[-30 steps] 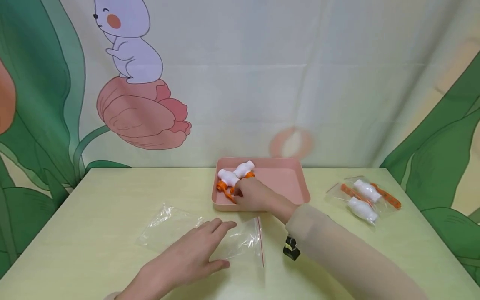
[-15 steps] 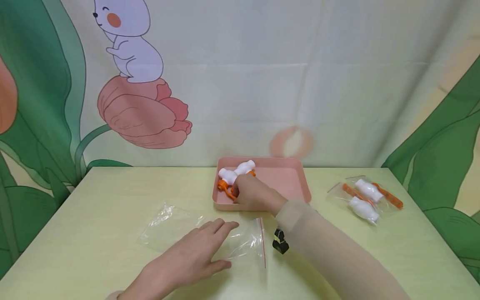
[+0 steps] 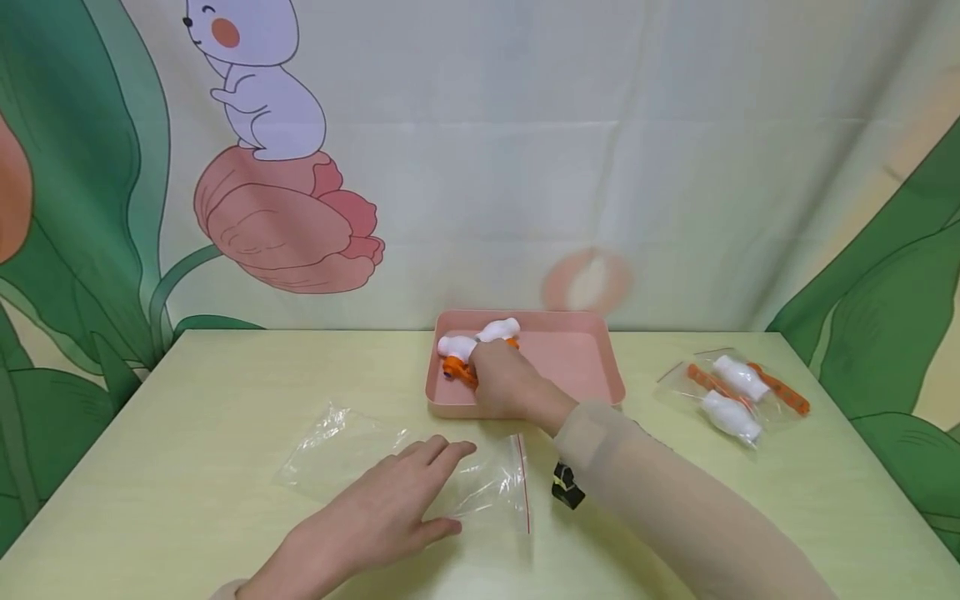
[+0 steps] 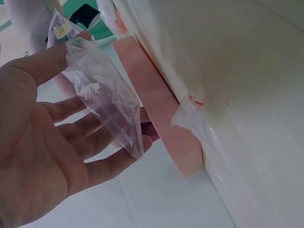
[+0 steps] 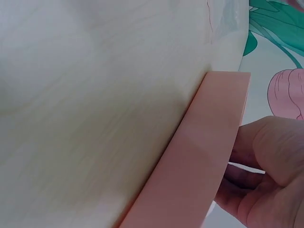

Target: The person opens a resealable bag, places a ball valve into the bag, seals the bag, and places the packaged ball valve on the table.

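My right hand (image 3: 510,383) reaches into the left part of a shallow pink tray (image 3: 573,350), fingers curled down at white, bulging pieces with orange handles that look like ball valves. One ball valve (image 3: 456,347) shows left of the hand with its orange handle (image 3: 456,369); another valve (image 3: 499,330) lies behind. The right fingertips are hidden by the hand and, in the right wrist view, by the tray wall (image 5: 194,147). My left hand (image 3: 382,508) spreads, fingers loosely extended, over a clear zip bag (image 3: 330,446) with a red seal line. Bag film (image 4: 104,90) stands before its fingers.
At the right of the pale table (image 3: 187,433), clear bags hold white valve bodies (image 3: 731,417) and orange handles (image 3: 783,392). A printed curtain (image 3: 465,167) hangs right behind the tray. A black and yellow device (image 3: 567,486) hangs below the right sleeve.
The ball valves in the tray have shifted slightly right, and the orange handle has turned, with my right hand on them. My left hand and the bag have stayed put.
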`<state>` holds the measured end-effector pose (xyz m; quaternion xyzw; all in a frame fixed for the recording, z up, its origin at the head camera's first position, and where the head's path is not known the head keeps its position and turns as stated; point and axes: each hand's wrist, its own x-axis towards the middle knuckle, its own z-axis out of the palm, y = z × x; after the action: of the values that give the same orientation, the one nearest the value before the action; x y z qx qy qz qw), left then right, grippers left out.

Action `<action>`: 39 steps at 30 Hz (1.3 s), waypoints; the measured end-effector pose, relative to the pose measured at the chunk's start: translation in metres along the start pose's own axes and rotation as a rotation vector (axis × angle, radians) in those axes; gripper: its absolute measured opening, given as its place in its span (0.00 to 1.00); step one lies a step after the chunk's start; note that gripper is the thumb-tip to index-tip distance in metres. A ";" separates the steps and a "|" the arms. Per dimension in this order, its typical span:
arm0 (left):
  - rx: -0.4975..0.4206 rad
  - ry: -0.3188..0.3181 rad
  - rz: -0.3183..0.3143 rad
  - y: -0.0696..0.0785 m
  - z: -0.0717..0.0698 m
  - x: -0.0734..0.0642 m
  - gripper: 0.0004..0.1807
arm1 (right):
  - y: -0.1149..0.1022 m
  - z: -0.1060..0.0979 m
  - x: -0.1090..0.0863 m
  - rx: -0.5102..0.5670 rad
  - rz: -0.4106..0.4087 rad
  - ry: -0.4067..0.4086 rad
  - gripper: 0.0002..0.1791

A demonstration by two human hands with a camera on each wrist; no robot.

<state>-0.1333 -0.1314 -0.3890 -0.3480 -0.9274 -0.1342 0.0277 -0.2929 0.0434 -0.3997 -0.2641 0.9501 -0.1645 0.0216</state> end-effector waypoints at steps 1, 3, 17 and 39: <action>0.000 0.001 -0.001 0.000 0.000 0.000 0.40 | -0.001 -0.001 0.000 -0.013 0.004 0.005 0.08; 0.003 0.004 -0.001 0.000 0.000 -0.001 0.40 | -0.004 -0.002 -0.001 -0.048 0.010 0.011 0.07; 0.001 0.007 -0.015 -0.002 0.001 -0.001 0.40 | 0.000 -0.003 -0.001 -0.136 -0.057 0.022 0.01; -0.068 0.005 -0.106 -0.019 -0.005 0.000 0.40 | 0.034 -0.028 -0.035 0.075 -0.201 0.166 0.04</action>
<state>-0.1459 -0.1463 -0.3884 -0.2989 -0.9393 -0.1679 0.0111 -0.2836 0.0974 -0.3859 -0.3424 0.9105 -0.2228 -0.0639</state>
